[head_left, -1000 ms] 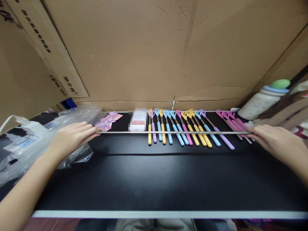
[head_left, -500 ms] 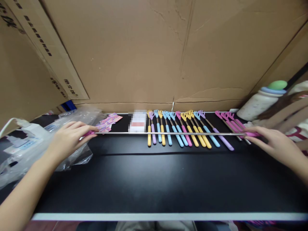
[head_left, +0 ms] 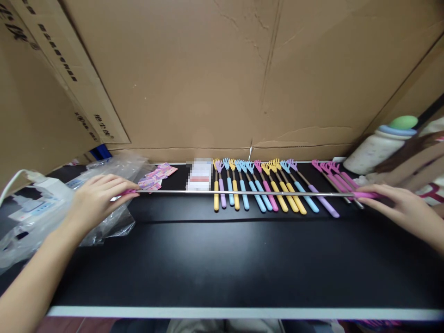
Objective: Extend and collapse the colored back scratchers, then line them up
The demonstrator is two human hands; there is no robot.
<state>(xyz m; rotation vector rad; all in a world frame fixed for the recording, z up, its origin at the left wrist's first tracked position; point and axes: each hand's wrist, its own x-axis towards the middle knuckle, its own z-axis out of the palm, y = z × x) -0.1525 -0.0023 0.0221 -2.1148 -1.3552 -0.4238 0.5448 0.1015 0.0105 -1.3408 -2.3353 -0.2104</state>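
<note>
A telescopic back scratcher (head_left: 194, 192) is drawn out long and held level across the table. My left hand (head_left: 99, 199) pinches its pink left end between thumb and fingers, which partly hide that end. At the other end, my right hand (head_left: 398, 203) is closed on the pink grip (head_left: 364, 195). Behind and beneath the metal rod lies a row of shorter back scratchers with yellow (head_left: 291, 199), blue (head_left: 258, 196), purple (head_left: 322, 201) and pink (head_left: 269, 196) handles, claws pointing to the back. Several pink-clawed ones (head_left: 335, 175) lie near my right hand.
Clear plastic bags (head_left: 118, 226) and a white power strip (head_left: 52, 189) lie at left. Pink printed cards (head_left: 159, 175) and a blurred white item (head_left: 200, 175) sit toward the back. A white bottle (head_left: 378, 148) leans at right. Cardboard (head_left: 194, 83) walls the rear of the black table (head_left: 222, 268).
The view has shifted slightly. My right hand sits a touch farther right, with a little more of the pink grip's inner end showing. Both hands keep their hold on the back scratcher.
</note>
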